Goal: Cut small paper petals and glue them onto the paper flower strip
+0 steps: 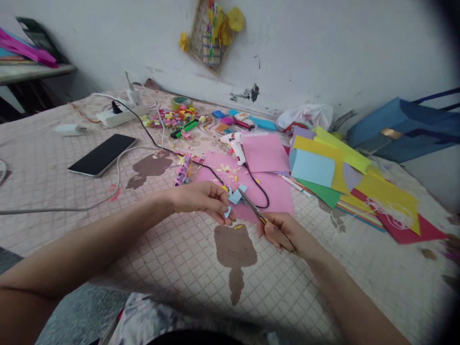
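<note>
Between the fingers of my left hand [208, 201] is a small piece of light blue paper [227, 211]. My right hand [283, 230] is closed around the handles of a pair of scissors [254, 207], whose blades point up and left toward the left hand. Light blue paper scraps [237, 194] lie just beyond the blade tips, on a large pink sheet [283, 196]. Whether the blades touch those scraps I cannot tell. A tiny yellow strip [238, 226] rests on the tablecloth below the left fingertips.
Behind the hands stand a white glue gun [235, 146] with a black cord and a pink paper stack [268, 152]. Coloured sheets [312, 167] spread to the right, near a blue bag [402, 127]. At left lie a phone [103, 154], a power strip [120, 115] and cables.
</note>
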`<state>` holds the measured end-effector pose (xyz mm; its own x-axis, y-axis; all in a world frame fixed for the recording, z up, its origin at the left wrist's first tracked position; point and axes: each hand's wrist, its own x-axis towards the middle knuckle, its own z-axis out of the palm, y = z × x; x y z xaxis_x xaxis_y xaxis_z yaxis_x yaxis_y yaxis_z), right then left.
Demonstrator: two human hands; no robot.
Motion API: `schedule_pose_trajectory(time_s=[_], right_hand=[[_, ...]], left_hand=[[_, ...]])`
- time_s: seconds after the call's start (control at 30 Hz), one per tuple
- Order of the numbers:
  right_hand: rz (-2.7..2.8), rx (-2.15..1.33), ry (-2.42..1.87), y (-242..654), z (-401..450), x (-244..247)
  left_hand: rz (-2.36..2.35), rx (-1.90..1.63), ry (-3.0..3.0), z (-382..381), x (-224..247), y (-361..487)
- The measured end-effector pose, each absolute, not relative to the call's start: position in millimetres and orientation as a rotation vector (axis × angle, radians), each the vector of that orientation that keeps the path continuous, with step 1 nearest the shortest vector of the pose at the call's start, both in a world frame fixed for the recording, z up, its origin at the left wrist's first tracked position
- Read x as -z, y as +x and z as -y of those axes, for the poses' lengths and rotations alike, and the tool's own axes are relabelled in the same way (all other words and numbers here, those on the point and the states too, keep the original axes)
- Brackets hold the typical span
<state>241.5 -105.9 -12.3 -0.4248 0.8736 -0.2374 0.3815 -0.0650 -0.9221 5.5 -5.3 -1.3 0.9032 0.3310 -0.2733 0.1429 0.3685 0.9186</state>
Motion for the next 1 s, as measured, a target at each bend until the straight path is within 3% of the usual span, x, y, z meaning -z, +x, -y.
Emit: schedule_pose_trajectory(time_s=[0.43, 1.0], right_hand=[[1.391, -1.215, -1.362, 200, 110, 14], [1.358, -1.120, -1.375, 191, 104, 20]], left_hand=[[-0.639, -0.560, 1.281, 28, 5, 22], [-0.726, -0.573, 1.421, 42, 11, 31]])
